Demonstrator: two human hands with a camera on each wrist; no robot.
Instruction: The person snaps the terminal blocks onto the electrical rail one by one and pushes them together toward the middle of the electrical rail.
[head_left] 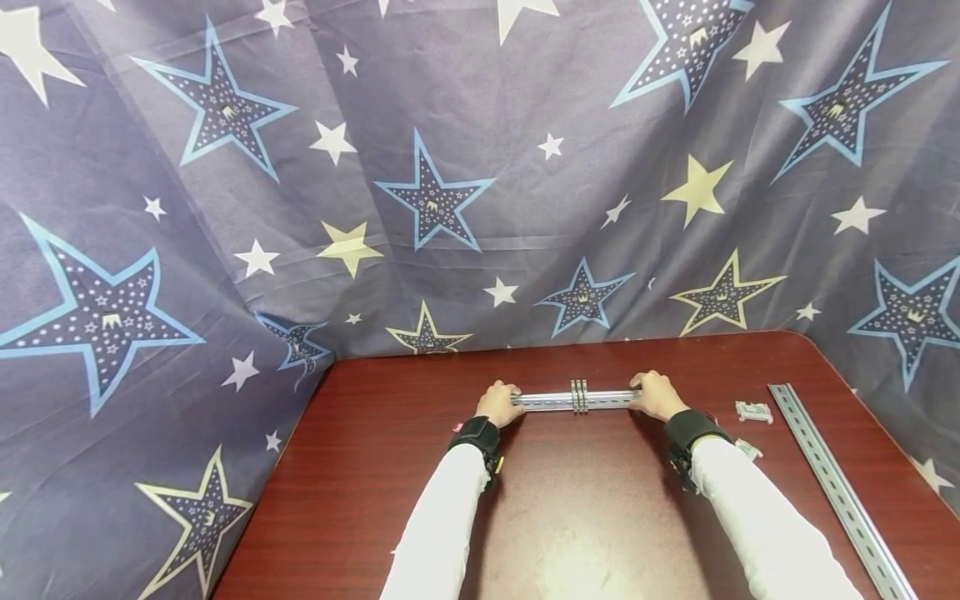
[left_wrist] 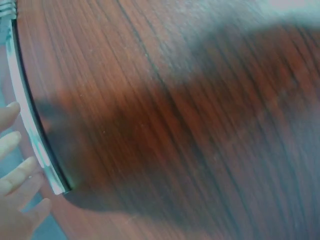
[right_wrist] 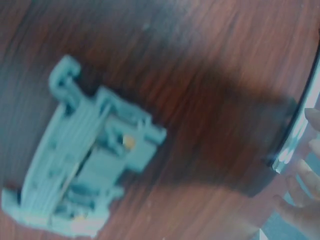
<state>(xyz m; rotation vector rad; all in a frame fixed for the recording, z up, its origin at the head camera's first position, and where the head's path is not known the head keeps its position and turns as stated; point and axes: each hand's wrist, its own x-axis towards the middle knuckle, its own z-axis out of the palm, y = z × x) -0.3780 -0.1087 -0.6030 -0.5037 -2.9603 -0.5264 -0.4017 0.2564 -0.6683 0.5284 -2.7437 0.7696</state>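
Note:
A short slotted metal rail (head_left: pixel 546 402) lies crosswise near the table's far side, with several thin grey pieces (head_left: pixel 579 397) clipped side by side at its middle. My left hand (head_left: pixel 498 403) holds the rail's left end, and my right hand (head_left: pixel 657 397) holds its right end. In the left wrist view, fingers (left_wrist: pixel 20 175) sit along the rail's far edge, and the rail's end (left_wrist: pixel 59 186) shows beside them. The right wrist view likewise has fingers (right_wrist: pixel 307 180) right at the rail's other end (right_wrist: pixel 281 162).
To the right of my right hand lie two small pale plastic clip-like pieces, one farther back (head_left: pixel 753 412) and one beside my sleeve (head_left: pixel 748 450). A longer slotted rail (head_left: pixel 832 475) stretches along the table's right side. A star-patterned curtain (head_left: pixel 480 167) hangs behind the table (head_left: pixel 375 467).

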